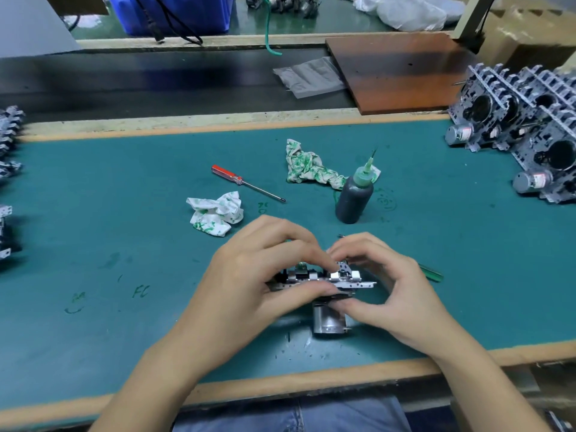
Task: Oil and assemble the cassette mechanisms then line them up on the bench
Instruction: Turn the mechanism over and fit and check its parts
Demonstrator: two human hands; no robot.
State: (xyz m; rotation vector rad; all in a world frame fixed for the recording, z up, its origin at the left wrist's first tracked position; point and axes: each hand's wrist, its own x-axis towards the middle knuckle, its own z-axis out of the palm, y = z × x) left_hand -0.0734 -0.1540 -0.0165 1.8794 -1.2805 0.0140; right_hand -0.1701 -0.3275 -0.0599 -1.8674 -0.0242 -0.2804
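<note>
A small metal cassette mechanism (349,283) with a silver motor (328,322) on its near side sits just above the green bench mat, held between both hands. My left hand (249,282) grips its left side, thumb along the near edge and fingers curled over the top. My right hand (396,294) pinches its right end, fingertips on the top and thumb under the plate. A dark oil bottle (353,199) with a green needle nozzle stands upright behind the hands. A stack of finished mechanisms (523,126) lies at the far right.
A red-handled screwdriver (240,180) and two oil-stained rags (216,213) (308,165) lie behind the hands. A green tool (431,272) pokes out from behind my right hand. More mechanisms (7,163) line the left edge. A brown board (399,73) rests on the conveyor.
</note>
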